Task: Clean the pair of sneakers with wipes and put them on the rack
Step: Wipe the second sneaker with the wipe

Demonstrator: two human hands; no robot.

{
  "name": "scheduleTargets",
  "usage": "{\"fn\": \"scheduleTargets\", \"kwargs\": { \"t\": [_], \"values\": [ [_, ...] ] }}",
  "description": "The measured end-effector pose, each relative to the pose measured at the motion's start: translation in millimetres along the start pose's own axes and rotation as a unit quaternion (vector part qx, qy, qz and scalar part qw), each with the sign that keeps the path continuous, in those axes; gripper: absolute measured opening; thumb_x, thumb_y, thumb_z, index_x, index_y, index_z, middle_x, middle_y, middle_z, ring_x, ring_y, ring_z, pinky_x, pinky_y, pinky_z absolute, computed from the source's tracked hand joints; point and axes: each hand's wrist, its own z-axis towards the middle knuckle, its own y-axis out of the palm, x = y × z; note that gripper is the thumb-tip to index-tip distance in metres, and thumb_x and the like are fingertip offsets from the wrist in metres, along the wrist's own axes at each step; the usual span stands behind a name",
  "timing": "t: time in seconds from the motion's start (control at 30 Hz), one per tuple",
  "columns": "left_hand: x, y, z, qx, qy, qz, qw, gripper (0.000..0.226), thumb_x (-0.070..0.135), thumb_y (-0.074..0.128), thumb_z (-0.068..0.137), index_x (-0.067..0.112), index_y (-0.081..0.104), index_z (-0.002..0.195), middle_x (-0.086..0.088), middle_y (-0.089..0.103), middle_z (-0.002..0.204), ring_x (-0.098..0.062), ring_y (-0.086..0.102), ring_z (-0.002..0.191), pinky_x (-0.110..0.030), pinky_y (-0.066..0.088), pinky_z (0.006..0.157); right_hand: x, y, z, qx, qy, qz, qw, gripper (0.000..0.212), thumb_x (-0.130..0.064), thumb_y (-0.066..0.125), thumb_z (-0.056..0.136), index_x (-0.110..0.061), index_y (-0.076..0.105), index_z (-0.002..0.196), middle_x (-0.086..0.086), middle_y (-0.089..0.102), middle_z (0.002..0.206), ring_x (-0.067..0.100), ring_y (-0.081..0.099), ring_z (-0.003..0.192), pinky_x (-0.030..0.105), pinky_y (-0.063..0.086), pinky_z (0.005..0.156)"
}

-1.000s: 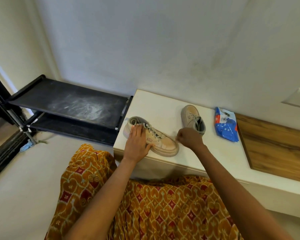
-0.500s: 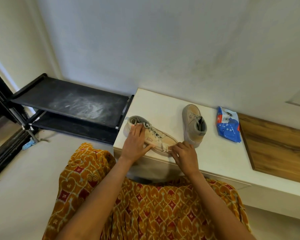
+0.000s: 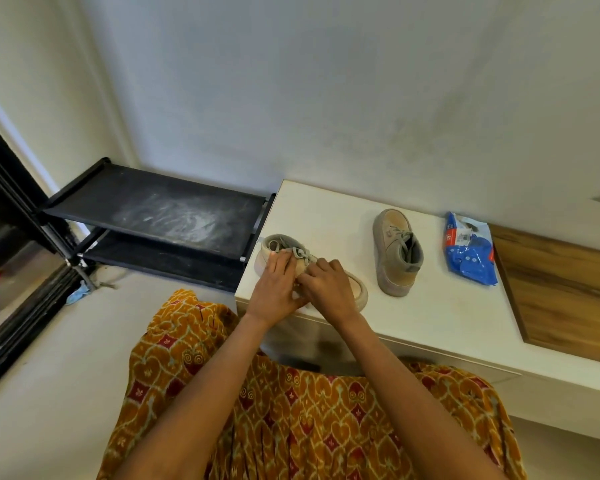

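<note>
Two beige sneakers lie on a white bench (image 3: 326,213). The near sneaker (image 3: 356,292) sits at the bench's front left corner, toe pointing right. My left hand (image 3: 274,289) holds it over the laces and collar, thumb on its near side. My right hand (image 3: 329,289) has curled fingers on the sneaker's middle and pinches a small white wipe (image 3: 297,295), mostly hidden between both hands. The far sneaker (image 3: 395,251) stands alone to the right, untouched. A blue pack of wipes (image 3: 470,251) lies beyond it. The black shoe rack (image 3: 160,209) stands left of the bench.
The rack's top shelf is dusty with white smears, and a lower shelf (image 3: 153,261) shows beneath it. A wooden panel (image 3: 561,289) covers the bench's right part. A black sliding frame (image 3: 14,306) runs along the left floor, with a blue scrap (image 3: 78,294) beside it.
My right hand came from beside the far sneaker to the near sneaker's toe, then slid left along it to meet my left hand. The left hand stayed on the shoe.
</note>
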Motion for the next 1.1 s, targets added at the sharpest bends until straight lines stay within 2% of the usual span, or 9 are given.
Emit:
{"fn": "scheduleTargets", "kwargs": {
  "t": [0.17, 0.33, 0.47, 0.63, 0.77, 0.87, 0.93, 1.0, 1.1],
  "values": [
    [-2.1, 3.6, 2.1, -0.035, -0.009, 0.025, 0.999, 0.094, 0.065, 0.056, 0.077, 0.007, 0.025, 0.144, -0.010, 0.026, 0.149, -0.026, 0.019, 0.139, -0.040, 0.031, 0.112, 36.5, -4.5, -39.6, 0.007, -0.025, -0.065, 0.998, 0.016, -0.029, 0.080, 0.069, -0.020, 0.070, 0.077, 0.001, 0.067, 0.075, 0.022, 0.058, 0.072, 0.031, 0.043, 0.062],
    [-3.2, 4.1, 1.4, -0.036, -0.002, 0.026, 0.999, 0.095, 0.065, 0.059, 0.076, 0.005, 0.029, 0.143, -0.013, 0.031, 0.147, -0.029, 0.023, 0.138, -0.042, 0.032, 0.111, 57.6, -12.2, -57.1, 0.034, -0.013, -0.065, 0.997, 0.015, -0.028, 0.082, 0.067, -0.022, 0.071, 0.076, -0.003, 0.066, 0.071, 0.021, 0.057, 0.070, 0.033, 0.042, 0.059],
    [-0.7, 2.2, 0.8, -0.023, -0.001, 0.015, 1.000, 0.092, 0.062, 0.059, 0.077, 0.005, 0.029, 0.142, -0.012, 0.031, 0.146, -0.027, 0.022, 0.138, -0.036, 0.028, 0.111, 35.3, -13.4, -30.6, 0.061, 0.011, -0.027, 0.998, 0.015, -0.027, 0.079, 0.069, -0.020, 0.071, 0.079, 0.000, 0.066, 0.080, 0.022, 0.059, 0.076, 0.032, 0.045, 0.064],
    [-0.1, 0.8, 1.4, -0.015, -0.006, -0.014, 1.000, 0.089, 0.061, 0.059, 0.077, 0.006, 0.031, 0.142, -0.012, 0.033, 0.146, -0.026, 0.026, 0.137, -0.036, 0.032, 0.108, 14.8, 3.9, -20.6, 0.016, -0.011, 0.007, 1.000, 0.021, -0.026, 0.081, 0.065, -0.022, 0.067, 0.080, -0.001, 0.067, 0.085, 0.021, 0.059, 0.081, 0.032, 0.048, 0.067],
    [-3.5, 1.7, 2.9, -0.025, 0.008, 0.015, 1.000, 0.094, 0.061, 0.064, 0.073, 0.003, 0.033, 0.140, -0.014, 0.035, 0.143, -0.029, 0.027, 0.135, -0.042, 0.036, 0.109, 49.1, 8.3, -65.6, 0.058, 0.074, 0.037, 0.995, 0.013, -0.025, 0.075, 0.074, -0.020, 0.067, 0.082, -0.002, 0.066, 0.084, 0.021, 0.057, 0.081, 0.033, 0.044, 0.066],
    [-3.8, 3.5, 3.0, -0.026, 0.010, 0.024, 0.999, 0.095, 0.059, 0.068, 0.070, 0.001, 0.036, 0.138, -0.017, 0.038, 0.141, -0.033, 0.032, 0.134, -0.043, 0.038, 0.106, 71.3, 10.3, -86.9, 0.077, 0.258, 0.121, 0.955, 0.010, -0.027, 0.064, 0.085, -0.019, 0.071, 0.086, -0.002, 0.067, 0.087, 0.022, 0.055, 0.088, 0.033, 0.038, 0.072],
    [-2.3, 4.2, 2.5, -0.027, 0.005, 0.025, 0.999, 0.095, 0.059, 0.069, 0.070, 0.001, 0.036, 0.138, -0.017, 0.039, 0.141, -0.033, 0.033, 0.133, -0.043, 0.040, 0.104, 79.7, 8.2, -77.9, 0.049, 0.351, 0.161, 0.921, 0.015, -0.029, 0.064, 0.087, -0.017, 0.073, 0.088, 0.001, 0.069, 0.090, 0.023, 0.055, 0.092, 0.033, 0.036, 0.075],
    [-1.0, 5.2, 3.0, -0.023, -0.002, 0.025, 0.999, 0.096, 0.059, 0.070, 0.069, 0.001, 0.037, 0.138, -0.017, 0.039, 0.140, -0.033, 0.033, 0.133, -0.043, 0.040, 0.103, 79.9, 3.3, -60.8, 0.020, 0.375, 0.182, 0.909, 0.019, -0.030, 0.063, 0.087, -0.015, 0.074, 0.090, 0.003, 0.071, 0.089, 0.022, 0.060, 0.090, 0.034, 0.040, 0.078],
    [3.7, 7.1, 3.4, -0.005, -0.015, 0.019, 1.000, 0.095, 0.060, 0.070, 0.068, 0.001, 0.039, 0.135, -0.017, 0.040, 0.138, -0.032, 0.035, 0.130, -0.042, 0.041, 0.102, 55.1, -2.5, -38.6, -0.025, 0.349, 0.118, 0.929, 0.022, -0.033, 0.056, 0.090, -0.020, 0.072, 0.095, 0.003, 0.072, 0.089, 0.023, 0.061, 0.092, 0.036, 0.039, 0.086]
  ]
}}
